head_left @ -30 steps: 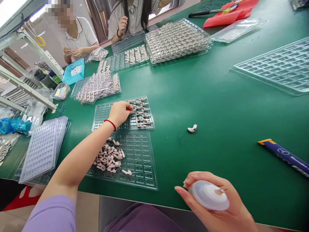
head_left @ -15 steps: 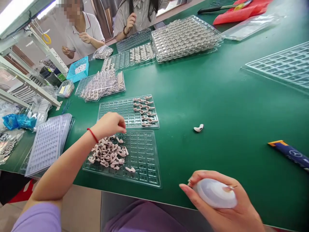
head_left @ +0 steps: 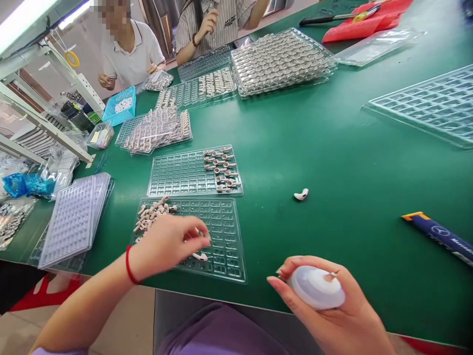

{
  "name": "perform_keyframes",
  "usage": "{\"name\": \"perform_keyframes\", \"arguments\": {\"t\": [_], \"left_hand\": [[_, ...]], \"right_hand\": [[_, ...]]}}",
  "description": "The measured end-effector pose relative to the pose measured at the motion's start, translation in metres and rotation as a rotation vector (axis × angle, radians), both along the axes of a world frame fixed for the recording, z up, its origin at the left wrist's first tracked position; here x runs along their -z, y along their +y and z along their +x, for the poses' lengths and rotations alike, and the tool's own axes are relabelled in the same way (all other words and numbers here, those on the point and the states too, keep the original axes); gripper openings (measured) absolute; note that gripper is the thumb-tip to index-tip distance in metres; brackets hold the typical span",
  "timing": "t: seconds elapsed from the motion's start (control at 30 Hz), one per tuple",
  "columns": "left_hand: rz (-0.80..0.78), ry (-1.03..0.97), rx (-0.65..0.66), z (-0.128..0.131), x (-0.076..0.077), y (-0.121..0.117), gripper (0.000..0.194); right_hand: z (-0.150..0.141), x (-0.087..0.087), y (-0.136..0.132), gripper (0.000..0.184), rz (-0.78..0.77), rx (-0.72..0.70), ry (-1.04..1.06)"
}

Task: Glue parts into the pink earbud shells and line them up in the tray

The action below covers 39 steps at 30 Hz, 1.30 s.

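Shell of white plastic, curved like an earbud (head_left: 201, 257): lying on the near clear plastic compartment tray (head_left: 226, 241), beneath the left hand (head_left: 166, 244). Handling, by my judgement: light, stiff, slippery in a loose pinch, easily scuffed; its slim stem is offering the best hold.

Pile of similar pale shells (head_left: 153, 214): sitting at that tray's left.

Left fingers: curling, thumb and forefinger close together; whether they are pinching anything, I cannot tell.

Right hand (head_left: 342, 315): wrapping its fingers around a round, translucent white plastic bottle (head_left: 314, 288) with a thin tip, probably soft-walled, near the front edge of the green tabletop (head_left: 281, 133).

Change from half a second ago: the left hand, then hanging near the tray's far edge, is now hovering nearer the front and hiding part of the pile; the right is gripping the bottle as before.
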<state>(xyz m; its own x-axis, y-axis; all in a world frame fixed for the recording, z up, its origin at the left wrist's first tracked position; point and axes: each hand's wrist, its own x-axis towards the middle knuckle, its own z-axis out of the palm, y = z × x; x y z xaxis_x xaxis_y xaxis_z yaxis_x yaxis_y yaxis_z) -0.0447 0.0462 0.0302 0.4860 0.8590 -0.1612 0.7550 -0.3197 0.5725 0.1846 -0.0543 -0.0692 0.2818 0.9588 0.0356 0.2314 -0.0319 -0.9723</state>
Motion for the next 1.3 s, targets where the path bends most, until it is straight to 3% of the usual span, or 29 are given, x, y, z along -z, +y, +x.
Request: {"name": "perform_keyframes", "arguments": {"t": [0.1, 0.23, 0.33, 0.47, 0.6, 0.67, 0.77, 0.83, 0.9, 1.07, 1.3], "left_hand": [[-0.210, -0.337, -0.002, 0.011, 0.006, -0.043, 0.012], [-0.343, -0.527, -0.162, 0.020, 0.020, -0.078, 0.012], [-0.510, -0.665, -0.315, 0.020, 0.030, -0.091, 0.011], [-0.898, -0.962, -0.509, 0.018, 0.046, -0.101, 0.037], [-1.002, -0.927, -0.583, 0.019, 0.058, -0.109, 0.038], [-0.828, -0.837, -0.545, 0.019, 0.060, -0.113, 0.032], [-0.179, -0.609, -0.402, 0.013, 0.061, -0.119, 0.015], [0.252, -0.422, -0.280, 0.007, 0.064, -0.123, 0.018], [0.501, -0.261, -0.181, 0.001, 0.069, -0.125, 0.026], [0.686, -0.041, -0.071, -0.005, 0.078, -0.126, 0.026], [0.702, 0.016, -0.114, -0.001, 0.079, -0.128, 0.019]], "right_hand": [[-0.009, -0.007, -0.001, 0.026, 0.034, -0.115, 0.094], [-0.021, -0.017, -0.003, 0.022, 0.045, -0.317, 0.283], [-0.027, -0.021, -0.008, 0.017, -0.007, -0.319, 0.365], [-0.030, -0.021, -0.014, 0.016, -0.004, -0.340, 0.388], [-0.027, -0.019, -0.012, 0.014, 0.117, -0.466, 0.278], [-0.023, -0.016, -0.011, 0.021, 0.135, -0.464, 0.171], [-0.015, -0.008, -0.017, 0.034, 0.114, -0.395, -0.014], [-0.009, 0.001, -0.026, 0.037, 0.099, -0.360, -0.091], [-0.004, 0.011, -0.035, 0.040, 0.077, -0.331, -0.138], [0.003, 0.024, -0.043, 0.041, 0.189, -0.366, -0.248], [0.008, 0.015, -0.038, 0.050, 0.322, -0.450, -0.254]]}}
